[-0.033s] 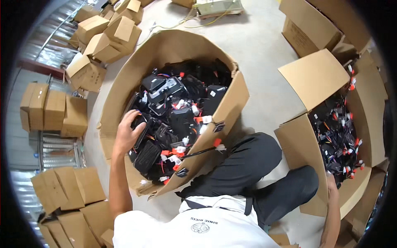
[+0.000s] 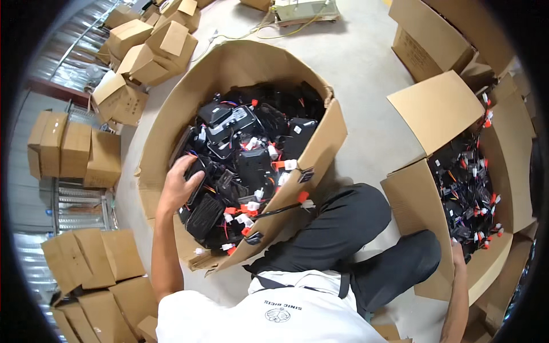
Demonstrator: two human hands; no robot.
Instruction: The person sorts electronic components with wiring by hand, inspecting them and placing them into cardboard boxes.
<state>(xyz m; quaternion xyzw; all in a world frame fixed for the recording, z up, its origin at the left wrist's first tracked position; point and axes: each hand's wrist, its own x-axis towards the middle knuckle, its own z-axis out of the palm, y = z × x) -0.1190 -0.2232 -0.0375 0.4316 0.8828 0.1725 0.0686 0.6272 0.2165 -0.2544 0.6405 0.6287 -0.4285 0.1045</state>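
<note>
Head view, single frame: one large cardboard box [image 2: 240,63], round-bulged, flaps open, filled with black plastic electrical units [image 2: 240,154] trailing thin wires and red-and-white connectors [image 2: 246,214]. Left hand [image 2: 180,186] reaches inside the box at its near-left side, fingers curled over the top of one black unit in the heap; whether it is actually gripped or only pressed on cannot be told. A black cable with a red connector [image 2: 286,207] hangs over the near wall of the box. Second open cardboard box [image 2: 440,108], well apart to the right, holds smaller black parts with like connectors [image 2: 469,183]. Right hand [image 2: 459,256] rests at that box's near wall, seemingly closed on the edge; fingers largely hidden, so its state cannot be told. Person crouches between the two boxes in dark trousers [image 2: 343,234]. Stacked plain cartons [image 2: 80,148] line the left. Risk, as judged: the wires are tangled through the heap, so lifting one unit could drag neighbours along, snag a connector, or pull the overhanging cable out onto the concrete floor [image 2: 354,68].
</note>
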